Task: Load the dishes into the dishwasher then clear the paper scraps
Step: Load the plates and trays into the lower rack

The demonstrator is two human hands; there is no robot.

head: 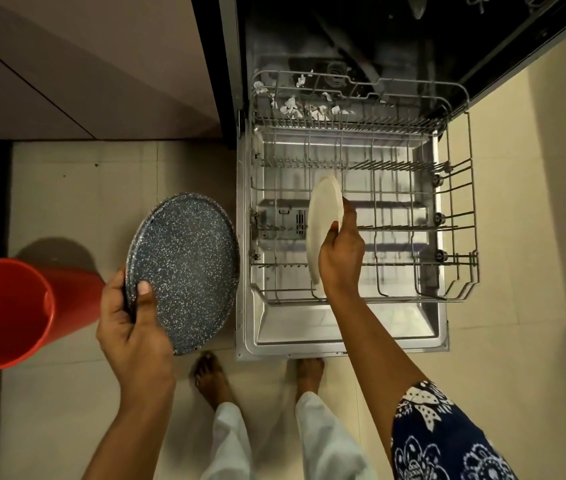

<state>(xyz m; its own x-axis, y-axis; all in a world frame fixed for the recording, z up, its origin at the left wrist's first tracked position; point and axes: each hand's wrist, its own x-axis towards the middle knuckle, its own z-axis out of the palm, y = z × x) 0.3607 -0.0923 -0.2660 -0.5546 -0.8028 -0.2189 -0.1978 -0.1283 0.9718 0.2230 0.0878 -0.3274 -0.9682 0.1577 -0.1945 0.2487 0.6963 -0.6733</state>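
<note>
The dishwasher stands open with its lower wire rack (454,216) pulled out over the lowered door (344,327). My right hand (340,254) grips a cream plate (323,216) on edge, held upright inside the rack's left-middle part. My left hand (129,320) holds a large dark blue speckled plate (184,271) by its near rim, tilted, above the floor left of the door. White paper scraps (306,107) lie at the back of the rack, towards its left side.
A red bucket (4,313) stands on the tiled floor at the left. My bare feet (212,379) are just before the door's front edge. Cabinet fronts line the left side, and the dark dishwasher cavity (396,39) opens beyond the rack.
</note>
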